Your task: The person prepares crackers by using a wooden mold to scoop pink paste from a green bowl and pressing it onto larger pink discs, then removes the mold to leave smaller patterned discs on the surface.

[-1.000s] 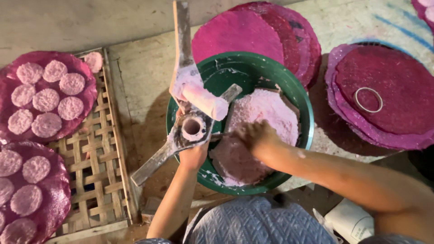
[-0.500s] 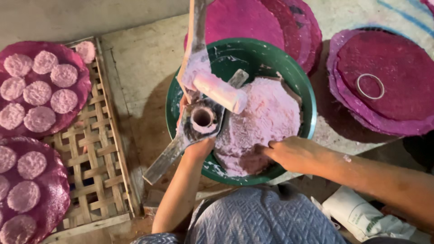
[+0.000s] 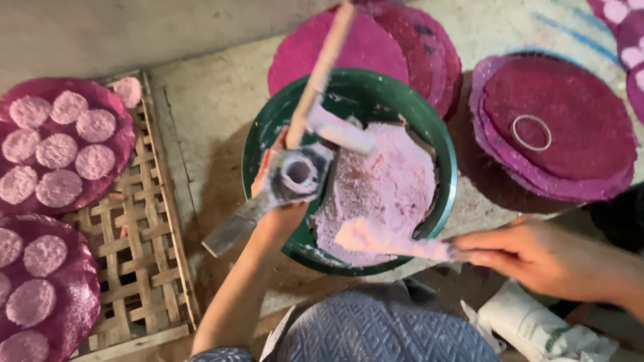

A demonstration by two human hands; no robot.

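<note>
My left hand [image 3: 278, 201] is wrapped tight round the press [image 3: 295, 175], holding it over the near-left rim of the green bowl [image 3: 439, 157], its open cup facing up at me and the wooden lever [image 3: 320, 70] raised. My right hand [image 3: 537, 255] is out past the bowl's right edge, fingers pinched together on the end of a flat scraper [image 3: 396, 241] whose pink-dusted blade reaches back over the flour [image 3: 386, 181]. The flour fills the right half of the bowl. To do this well, I'd say keep the cup level and over the bowl so spills land inside, and carry modest loads on the blade. Finished pink discs [image 3: 60, 144] sit on magenta mats [image 3: 80, 295] at left.
</note>
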